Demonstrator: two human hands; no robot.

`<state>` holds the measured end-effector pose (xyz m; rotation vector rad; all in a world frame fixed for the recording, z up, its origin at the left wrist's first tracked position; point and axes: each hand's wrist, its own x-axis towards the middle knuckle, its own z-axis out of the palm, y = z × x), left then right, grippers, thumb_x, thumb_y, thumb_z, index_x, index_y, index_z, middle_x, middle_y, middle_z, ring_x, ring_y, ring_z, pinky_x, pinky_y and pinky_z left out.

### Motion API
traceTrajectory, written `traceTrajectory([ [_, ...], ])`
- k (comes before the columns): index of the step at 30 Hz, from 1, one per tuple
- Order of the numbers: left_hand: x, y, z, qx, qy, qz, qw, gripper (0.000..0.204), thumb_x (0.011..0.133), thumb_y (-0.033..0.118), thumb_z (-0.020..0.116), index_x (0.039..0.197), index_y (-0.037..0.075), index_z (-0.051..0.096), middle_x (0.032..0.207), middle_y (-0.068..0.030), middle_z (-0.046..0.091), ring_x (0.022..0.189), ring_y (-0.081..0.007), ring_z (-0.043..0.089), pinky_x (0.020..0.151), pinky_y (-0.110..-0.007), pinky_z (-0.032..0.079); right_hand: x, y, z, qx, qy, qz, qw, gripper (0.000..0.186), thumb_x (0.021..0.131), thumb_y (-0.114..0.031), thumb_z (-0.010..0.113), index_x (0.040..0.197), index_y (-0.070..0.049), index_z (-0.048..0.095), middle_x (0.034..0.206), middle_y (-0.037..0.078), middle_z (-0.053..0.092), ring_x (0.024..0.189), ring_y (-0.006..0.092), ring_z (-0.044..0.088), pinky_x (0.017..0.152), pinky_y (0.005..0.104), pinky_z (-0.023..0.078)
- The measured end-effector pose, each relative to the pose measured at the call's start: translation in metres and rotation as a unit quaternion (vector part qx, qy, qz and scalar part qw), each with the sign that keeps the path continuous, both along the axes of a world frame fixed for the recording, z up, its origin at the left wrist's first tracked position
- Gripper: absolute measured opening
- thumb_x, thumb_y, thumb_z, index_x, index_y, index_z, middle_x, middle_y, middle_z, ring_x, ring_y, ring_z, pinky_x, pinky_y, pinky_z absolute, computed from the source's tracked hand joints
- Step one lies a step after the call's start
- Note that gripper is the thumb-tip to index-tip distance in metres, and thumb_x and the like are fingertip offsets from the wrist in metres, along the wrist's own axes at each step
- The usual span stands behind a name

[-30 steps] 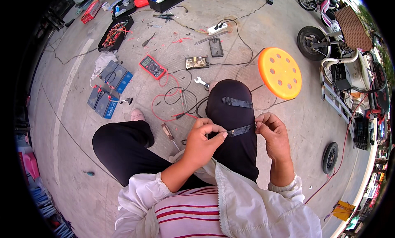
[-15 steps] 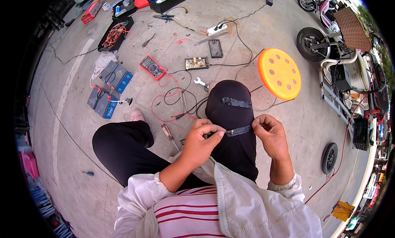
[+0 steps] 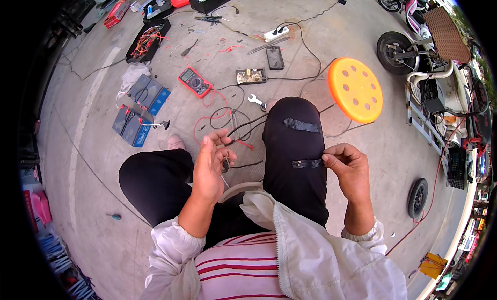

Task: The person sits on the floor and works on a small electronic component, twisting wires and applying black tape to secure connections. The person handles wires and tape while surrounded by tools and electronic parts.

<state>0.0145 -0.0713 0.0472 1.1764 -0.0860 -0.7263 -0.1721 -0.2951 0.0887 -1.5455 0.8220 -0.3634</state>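
Note:
Two strips of black tape lie across my right trouser leg: an upper strip (image 3: pixel 302 125) near the knee and a lower strip (image 3: pixel 306 163). My right hand (image 3: pixel 348 168) pinches the right end of the lower strip between thumb and finger. Between my legs, my left hand (image 3: pixel 210 165) is raised with its fingers curled about a black cable (image 3: pixel 243 127). A dark cable end (image 3: pixel 225 167) shows by the lower fingers; how firmly they grip is partly hidden. Beyond lie the red test leads (image 3: pixel 227 109) of a red multimeter (image 3: pixel 195 83).
An open circuit board case (image 3: pixel 251 76), its black cover (image 3: pixel 275 57), a wrench (image 3: pixel 256 101) and a white power strip (image 3: pixel 276 34) lie ahead. Blue-grey batteries (image 3: pixel 147 95) stand left. An orange stool (image 3: pixel 355 90) is right, with a parked bike's wheel (image 3: pixel 396 52) beyond.
My left hand has let go of the lower tape strip and moved left to the black cable, which is now lifted. My right hand stays at the strip's right end.

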Motion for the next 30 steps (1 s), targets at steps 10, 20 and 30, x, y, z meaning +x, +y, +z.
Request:
traceTrajectory([
  [10,0.008,0.014,0.002,-0.003,-0.027,-0.003,1.000,0.067,0.101,0.055,0.029,0.130,-0.003,0.046,0.117,-0.0133,0.047,0.083,-0.0199,0.053,0.074,-0.032,0.042,0.000,0.001,0.006,-0.015,0.008,0.007,1.000,0.010,0.089,-0.006,0.070,0.090,0.003,0.065,0.077,0.002,0.063,0.071,0.0075,0.057,0.066,0.0223,0.048],
  [20,0.009,0.021,0.005,-0.009,-0.021,-0.002,1.000,0.063,0.102,0.053,0.029,0.129,-0.001,0.047,0.114,-0.0099,0.049,0.085,-0.0161,0.052,0.078,-0.030,0.040,-0.002,0.000,0.003,0.009,-0.016,0.004,1.000,0.007,0.090,-0.003,0.066,0.093,0.003,0.064,0.081,0.003,0.064,0.070,0.0082,0.057,0.066,0.0223,0.049],
  [30,0.006,0.020,0.001,-0.007,-0.024,-0.008,1.000,0.065,0.101,0.053,0.029,0.130,-0.003,0.047,0.115,-0.0124,0.049,0.084,-0.0192,0.052,0.075,-0.032,0.045,-0.002,0.000,0.005,-0.028,0.023,0.023,0.999,0.015,0.096,-0.007,0.057,0.098,0.005,0.065,0.081,0.004,0.064,0.072,0.0093,0.058,0.068,0.0237,0.051],
])
